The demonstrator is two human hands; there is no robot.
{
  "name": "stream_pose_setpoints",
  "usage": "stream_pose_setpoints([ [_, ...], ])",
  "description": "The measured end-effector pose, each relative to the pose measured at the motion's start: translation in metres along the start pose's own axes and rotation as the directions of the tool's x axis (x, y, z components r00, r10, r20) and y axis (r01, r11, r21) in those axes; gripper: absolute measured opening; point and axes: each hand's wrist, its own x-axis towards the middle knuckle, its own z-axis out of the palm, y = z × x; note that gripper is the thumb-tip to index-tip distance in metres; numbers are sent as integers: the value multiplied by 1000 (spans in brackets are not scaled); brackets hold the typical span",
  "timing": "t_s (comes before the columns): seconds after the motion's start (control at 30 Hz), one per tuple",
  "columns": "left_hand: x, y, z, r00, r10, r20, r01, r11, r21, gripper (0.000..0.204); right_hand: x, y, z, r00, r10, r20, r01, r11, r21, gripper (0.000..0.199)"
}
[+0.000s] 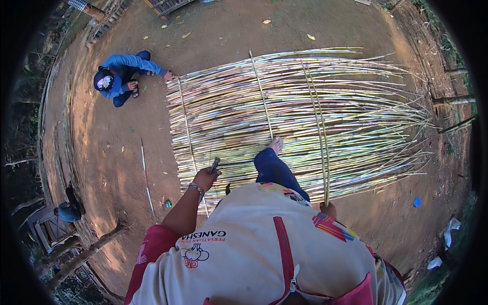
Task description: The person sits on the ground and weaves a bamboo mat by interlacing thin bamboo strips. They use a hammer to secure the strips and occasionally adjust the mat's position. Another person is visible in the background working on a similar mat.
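Long thin canes (229, 109) lie side by side on the ground like a wide mat, their tapering tips fanned out to the right. Crosswise over them run a left strip (185, 119), a middle strip (261, 91) and, further right, a pair of long slender sticks (319, 119). My right hand (329, 209), partly hidden by my shirt, is closed round the near end of that pair. In my left hand (206, 178), above the mat's near left part, is a short dark tool (215, 163) whose kind I cannot make out. My bare foot (276, 144) rests on the canes.
A person in blue (121, 76) squats at the mat's far left corner, one hand touching it. Another person (67, 211) is at the left edge. A single thin stick (147, 180) lies left of the mat. Logs (89, 251) and a blue scrap (417, 202) lie around.
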Motion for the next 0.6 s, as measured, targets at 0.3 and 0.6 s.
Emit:
stream_pose_setpoints([
  [0.3, 78, 33, -67, 926, -281, -253, 280, 959, -39, 35, 155, -229, -177, 951, -250, -181, 263, 963, 55, 35],
  [0.6, 211, 10, -97, 940, -333, 71, 258, 834, 488, 40, 259, -395, -248, 882, -336, -332, 397, 908, 135, 22],
])
